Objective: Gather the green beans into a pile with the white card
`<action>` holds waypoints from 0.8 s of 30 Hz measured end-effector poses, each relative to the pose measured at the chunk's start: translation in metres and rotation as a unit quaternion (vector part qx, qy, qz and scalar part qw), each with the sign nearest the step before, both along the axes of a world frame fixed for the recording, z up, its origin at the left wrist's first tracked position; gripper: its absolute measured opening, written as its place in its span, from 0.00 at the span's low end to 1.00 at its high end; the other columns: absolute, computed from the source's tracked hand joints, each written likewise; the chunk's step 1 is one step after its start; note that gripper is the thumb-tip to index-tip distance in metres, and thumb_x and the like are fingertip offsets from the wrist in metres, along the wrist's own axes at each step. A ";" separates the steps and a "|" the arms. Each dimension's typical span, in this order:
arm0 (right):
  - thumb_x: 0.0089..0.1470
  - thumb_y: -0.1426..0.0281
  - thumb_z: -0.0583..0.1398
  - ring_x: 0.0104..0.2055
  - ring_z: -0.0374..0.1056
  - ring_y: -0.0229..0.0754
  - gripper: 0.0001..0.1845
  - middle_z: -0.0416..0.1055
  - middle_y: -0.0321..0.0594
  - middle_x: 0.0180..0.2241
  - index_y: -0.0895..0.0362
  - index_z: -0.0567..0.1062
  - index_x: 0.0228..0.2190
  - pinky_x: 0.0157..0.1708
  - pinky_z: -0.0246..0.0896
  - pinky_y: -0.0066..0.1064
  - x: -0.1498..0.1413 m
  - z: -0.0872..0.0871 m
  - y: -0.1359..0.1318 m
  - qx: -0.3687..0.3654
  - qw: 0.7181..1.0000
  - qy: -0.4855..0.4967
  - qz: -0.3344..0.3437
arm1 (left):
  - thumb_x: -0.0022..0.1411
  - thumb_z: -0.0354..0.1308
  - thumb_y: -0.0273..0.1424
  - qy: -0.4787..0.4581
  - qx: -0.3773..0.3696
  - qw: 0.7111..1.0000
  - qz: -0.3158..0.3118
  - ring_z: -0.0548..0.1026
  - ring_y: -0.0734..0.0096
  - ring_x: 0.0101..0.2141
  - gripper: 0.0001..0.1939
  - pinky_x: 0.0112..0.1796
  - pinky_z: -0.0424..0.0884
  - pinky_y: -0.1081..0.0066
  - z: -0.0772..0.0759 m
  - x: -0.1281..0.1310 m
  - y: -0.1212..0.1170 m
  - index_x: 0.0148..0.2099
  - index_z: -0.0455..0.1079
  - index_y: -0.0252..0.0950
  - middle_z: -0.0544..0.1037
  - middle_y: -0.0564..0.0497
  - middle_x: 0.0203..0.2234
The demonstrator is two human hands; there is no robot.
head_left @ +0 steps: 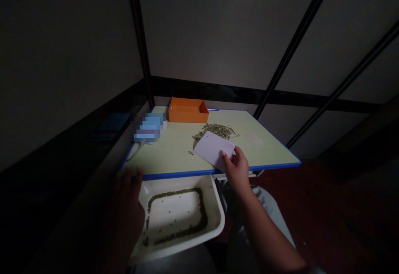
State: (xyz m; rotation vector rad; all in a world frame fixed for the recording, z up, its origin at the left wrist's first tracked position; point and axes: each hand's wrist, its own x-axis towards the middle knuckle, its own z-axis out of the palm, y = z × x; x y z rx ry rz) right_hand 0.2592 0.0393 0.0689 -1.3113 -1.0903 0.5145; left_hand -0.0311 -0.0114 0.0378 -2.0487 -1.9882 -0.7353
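My right hand [238,168] pinches a white card [212,147] by its near right corner, thumb on top. The card is tilted over the near side of a pile of small green beans or seeds [218,130] on the pale green table [264,141]. A few of the beans lie loose left of the card. Below the table's front edge is a white plastic basin [220,220], with a band of the same beans around its floor. My left hand [129,203], dark in shadow, is at the basin's left side, fingers stretched apart towards the table edge.
An orange open box [188,116] stands at the back of the table. On the left lies a blurred-out blue item [151,127] with a cable [135,151]. A blue rim [174,175] edges the table. Panelled walls [212,29] rise behind and to the left.
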 end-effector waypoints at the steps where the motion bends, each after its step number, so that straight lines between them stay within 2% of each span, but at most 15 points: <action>1: 0.51 0.58 0.62 0.32 0.74 0.46 0.17 0.79 0.42 0.32 0.55 0.71 0.38 0.32 0.67 0.34 -0.001 0.000 0.001 0.000 1.000 -0.001 0.001 | 0.60 0.41 0.19 0.000 -0.002 1.000 0.003 0.55 0.46 0.67 0.30 0.63 0.60 0.50 0.001 0.000 0.000 0.64 0.60 0.27 0.65 0.33 0.63; 6: 0.50 0.58 0.63 0.35 0.75 0.47 0.17 0.79 0.44 0.35 0.55 0.72 0.39 0.35 0.68 0.35 -0.001 0.000 0.005 0.011 1.000 0.010 0.014 | 0.60 0.41 0.19 0.007 -0.008 1.000 0.004 0.55 0.45 0.67 0.30 0.63 0.60 0.49 0.000 0.000 -0.002 0.64 0.60 0.26 0.64 0.31 0.63; 12: 0.48 0.57 0.64 0.33 0.75 0.47 0.20 0.80 0.44 0.33 0.56 0.72 0.39 0.33 0.68 0.35 0.002 -0.002 0.002 0.001 0.999 0.036 0.009 | 0.60 0.40 0.20 -0.003 0.001 1.000 -0.007 0.52 0.49 0.68 0.31 0.65 0.58 0.52 -0.011 -0.007 0.001 0.65 0.59 0.29 0.63 0.34 0.64; 17: 0.48 0.58 0.63 0.35 0.75 0.47 0.19 0.80 0.46 0.36 0.56 0.72 0.39 0.35 0.69 0.35 0.002 -0.006 0.003 0.003 0.999 0.046 0.021 | 0.60 0.39 0.21 -0.009 -0.004 1.000 0.003 0.52 0.49 0.68 0.31 0.64 0.58 0.52 -0.014 -0.009 0.004 0.65 0.59 0.31 0.63 0.36 0.64; 24: 0.49 0.58 0.63 0.38 0.76 0.48 0.19 0.80 0.47 0.38 0.56 0.72 0.40 0.36 0.70 0.36 -0.002 -0.006 0.007 0.017 0.999 0.046 0.020 | 0.62 0.37 0.23 -0.009 0.013 1.000 -0.008 0.53 0.46 0.68 0.29 0.64 0.59 0.49 -0.017 -0.011 0.008 0.64 0.61 0.27 0.63 0.32 0.63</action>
